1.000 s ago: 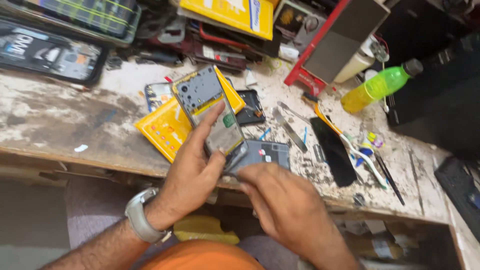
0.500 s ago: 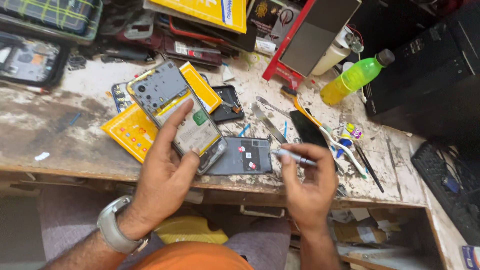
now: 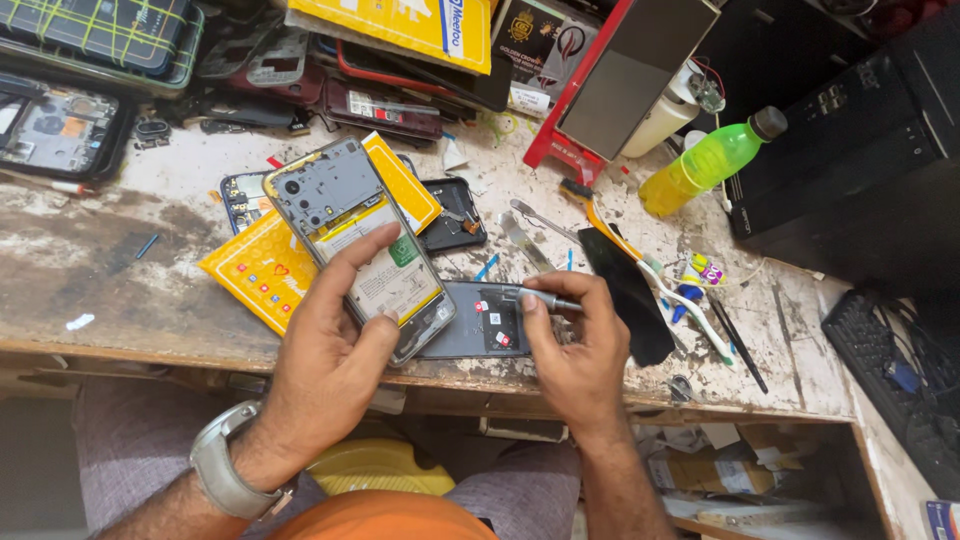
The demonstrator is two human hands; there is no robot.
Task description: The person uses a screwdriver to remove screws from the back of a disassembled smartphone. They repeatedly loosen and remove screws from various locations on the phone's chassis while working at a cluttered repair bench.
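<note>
The left hand (image 3: 335,345) grips an opened phone (image 3: 360,245) with a pale rectangular battery label, over a yellow packet (image 3: 255,270), while the right hand (image 3: 575,345) pinches a metal screwdriver (image 3: 535,295) just right of it above a grey back cover (image 3: 470,325).

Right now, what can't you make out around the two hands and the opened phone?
All head view.
- Opened phone: its lower edge is covered by the left hand.
- Metal tool: the right hand wraps its rear end; the tip is too small to tell.
- Dark back cover: partly hidden under the phone and the right hand.
- Black keyboard: cut off by the right edge.
</note>
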